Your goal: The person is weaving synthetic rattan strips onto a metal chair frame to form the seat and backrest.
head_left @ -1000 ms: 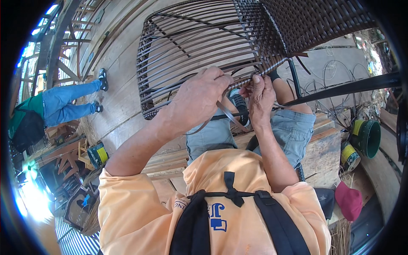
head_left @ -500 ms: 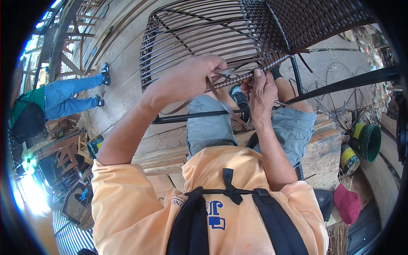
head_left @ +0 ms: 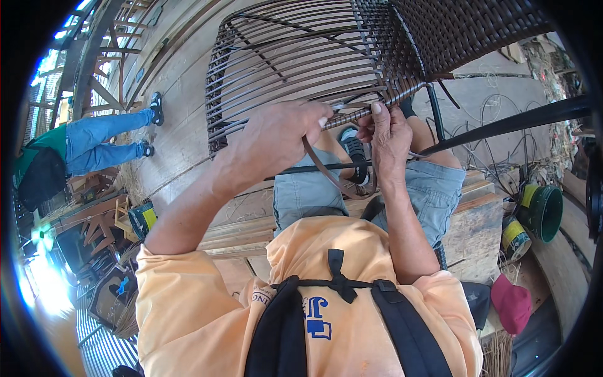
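Note:
A partly woven brown chair frame lies in front of me, with strands strung across its seat and a dense weave at the right. My left hand is closed on a flat brown weaving strip at the near rail. The strip hangs in a loop below the rail toward my right hand. At the wrapped rail, my right hand pinches with thumb and fingers; what sits between them is mostly hidden, though the strip's loop runs up to it. Something pale and shiny beside my left fingertips is too small to make out.
A black bar reaches out to the right. Loose strands lie on the boards beyond it. Green buckets and a red cap are at the right. Another person in jeans is at the far left.
My left hand has come down and nearer along the rail, and the strip's hanging loop has changed shape. My right hand stays at nearly the same spot.

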The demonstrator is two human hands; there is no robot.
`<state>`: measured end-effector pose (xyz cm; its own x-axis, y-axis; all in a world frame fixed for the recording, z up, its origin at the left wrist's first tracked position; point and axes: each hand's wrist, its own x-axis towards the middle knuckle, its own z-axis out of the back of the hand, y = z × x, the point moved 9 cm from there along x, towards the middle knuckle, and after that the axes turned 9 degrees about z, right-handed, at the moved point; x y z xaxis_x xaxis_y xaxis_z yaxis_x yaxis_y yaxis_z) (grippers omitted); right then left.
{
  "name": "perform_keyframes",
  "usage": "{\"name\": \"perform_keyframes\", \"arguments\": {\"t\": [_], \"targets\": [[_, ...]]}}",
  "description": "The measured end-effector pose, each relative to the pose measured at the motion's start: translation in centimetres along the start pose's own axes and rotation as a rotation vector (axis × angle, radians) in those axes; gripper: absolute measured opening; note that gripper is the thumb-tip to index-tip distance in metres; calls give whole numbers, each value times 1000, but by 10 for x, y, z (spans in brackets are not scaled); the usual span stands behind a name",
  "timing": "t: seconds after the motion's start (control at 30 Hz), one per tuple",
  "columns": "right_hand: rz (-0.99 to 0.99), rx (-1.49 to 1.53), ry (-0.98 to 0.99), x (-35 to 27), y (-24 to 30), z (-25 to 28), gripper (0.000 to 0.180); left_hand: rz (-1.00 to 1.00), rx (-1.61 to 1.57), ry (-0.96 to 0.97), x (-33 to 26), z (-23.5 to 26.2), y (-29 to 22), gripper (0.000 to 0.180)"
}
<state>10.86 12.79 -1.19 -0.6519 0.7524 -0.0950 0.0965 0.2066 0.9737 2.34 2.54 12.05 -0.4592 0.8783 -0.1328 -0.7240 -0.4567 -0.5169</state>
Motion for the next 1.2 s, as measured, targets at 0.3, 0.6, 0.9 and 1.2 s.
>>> {"name": "perform_keyframes", "arguments": {"t": [0.3,0.6,0.9,1.2], "targets": [[-47,61,37,-2,-8,-4,29,300,-135,-123,-23,2,23,24],[-8,303,-24,-5,-11,-12,30,276,-53,420,11,-29,48,28],[-25,341,-44,-9,-3,-20,29,733,-211,788,-3,-44,72,21],[-80,482,-31,-7,-11,-20,26,759,-250,934,-3,-54,68,14]]}}
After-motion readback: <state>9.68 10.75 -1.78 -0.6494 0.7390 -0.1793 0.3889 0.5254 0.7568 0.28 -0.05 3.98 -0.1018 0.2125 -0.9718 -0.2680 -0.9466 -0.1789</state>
